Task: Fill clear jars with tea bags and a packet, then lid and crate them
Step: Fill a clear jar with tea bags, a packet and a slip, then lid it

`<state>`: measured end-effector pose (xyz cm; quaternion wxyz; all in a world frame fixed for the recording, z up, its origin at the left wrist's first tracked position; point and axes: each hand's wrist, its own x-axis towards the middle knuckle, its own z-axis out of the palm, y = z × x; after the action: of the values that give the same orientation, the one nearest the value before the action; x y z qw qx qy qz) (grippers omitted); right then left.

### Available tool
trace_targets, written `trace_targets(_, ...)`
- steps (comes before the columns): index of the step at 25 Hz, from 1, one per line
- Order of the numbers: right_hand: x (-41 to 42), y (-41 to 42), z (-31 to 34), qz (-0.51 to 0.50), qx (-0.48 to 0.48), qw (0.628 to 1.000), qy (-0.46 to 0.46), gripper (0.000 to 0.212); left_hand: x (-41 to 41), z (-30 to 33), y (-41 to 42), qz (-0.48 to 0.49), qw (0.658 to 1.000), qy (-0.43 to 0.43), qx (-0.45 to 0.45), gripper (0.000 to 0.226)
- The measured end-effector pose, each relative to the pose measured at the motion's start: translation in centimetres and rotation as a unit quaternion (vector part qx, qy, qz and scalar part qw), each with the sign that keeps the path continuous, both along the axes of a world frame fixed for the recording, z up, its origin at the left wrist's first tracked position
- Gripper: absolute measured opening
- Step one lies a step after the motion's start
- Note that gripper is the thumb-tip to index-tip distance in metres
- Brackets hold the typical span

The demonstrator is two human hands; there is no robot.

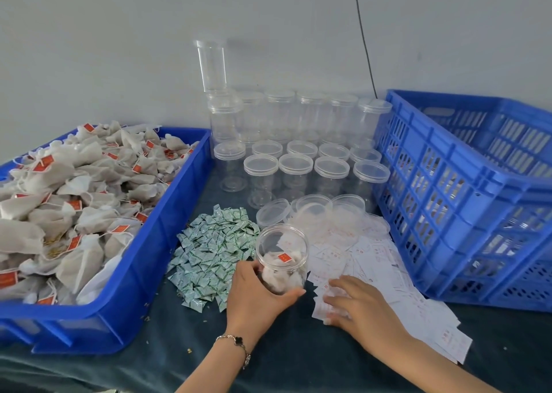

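Observation:
My left hand (pixel 257 295) grips an open clear jar (pixel 282 252) standing on the dark table, with tea bags and a red tag inside it. My right hand (pixel 355 306) lies on the spread of white paper slips (pixel 385 270) just right of the jar, fingertips on one slip; whether it pinches the slip I cannot tell. A pile of small green-and-white packets (pixel 212 252) sits left of the jar. Loose clear lids (pixel 273 212) lie behind it. The blue tray (pixel 143 261) at left is heaped with tea bags (pixel 65 201).
Several lidded empty clear jars (pixel 295 168) stand in rows at the back, with a taller stack (pixel 213 70) against the wall. A large blue slotted crate (pixel 466 201) stands at right. A black cable (pixel 363 34) hangs down the wall.

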<state>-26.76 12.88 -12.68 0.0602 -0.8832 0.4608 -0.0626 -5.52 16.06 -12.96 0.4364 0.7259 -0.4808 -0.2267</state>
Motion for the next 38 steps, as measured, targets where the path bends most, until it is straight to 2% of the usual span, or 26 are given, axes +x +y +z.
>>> trace_targets(3,0.6,0.2,0.7,-0.005,0.017,0.999,-0.041,0.038,0.0,-0.1,0.0,0.002,1.0,-0.003,-0.006,0.074)
trace_targets(5,1.1,0.5,2.1,-0.034,0.046,0.991,-0.119,0.025,-0.1,-0.2,0.0,0.001,1.0,-0.007,-0.011,0.074)
trace_targets(7,1.8,0.5,4.6,-0.097,0.041,0.962,-0.253,0.021,-0.1,-0.4,0.1,0.005,1.0,-0.009,-0.014,0.075)
trace_targets(9,2.8,0.0,7.7,-0.123,0.041,0.909,-0.396,0.032,-0.1,-0.3,0.1,0.011,1.0,-0.003,-0.013,0.077)
trace_targets(10,3.4,-0.4,9.2,-0.114,0.064,0.887,-0.443,0.037,-0.1,-0.3,0.1,0.011,1.0,-0.001,-0.011,0.077)
trace_targets(11,4.2,-0.7,10.3,-0.095,0.095,0.881,-0.454,0.04,-0.1,-0.2,0.1,0.009,1.0,0.0,-0.009,0.076)
trace_targets(15,7.4,-1.5,11.6,-0.048,0.157,0.939,-0.303,0.04,-0.1,0.1,0.2,0.008,1.0,0.015,-0.004,0.077)
trace_targets(18,7.8,-2.5,11.5,-0.052,0.194,0.952,-0.23,0.049,-0.1,0.2,0.3,0.005,1.0,0.019,-0.005,0.077)
trace_targets(21,7.9,-2.8,11.4,-0.052,0.196,0.957,-0.208,0.048,-0.1,0.3,0.4,0.002,1.0,0.024,-0.006,0.077)
trace_targets(27,7.8,-1.3,10.2,-0.061,0.101,0.973,-0.196,0.028,-0.2,0.2,0.5,0.001,1.0,0.03,-0.008,0.076)
trace_targets(30,7.6,-0.9,10.3,-0.035,0.105,0.975,-0.193,0.025,-0.2,0.3,0.6,0.0,0.999,0.033,-0.006,0.076)
trace_targets(33,7.5,-0.7,10.9,-0.031,0.083,0.978,-0.188,0.019,-0.2,0.6,0.6,-0.007,1.0,0.007,0.003,0.076)
trace_targets(38,6.6,-0.6,11.8,0.035,0.054,0.991,-0.113,0.026,-0.6,2.5,0.7,-0.014,1.0,0.025,-0.001,0.071)
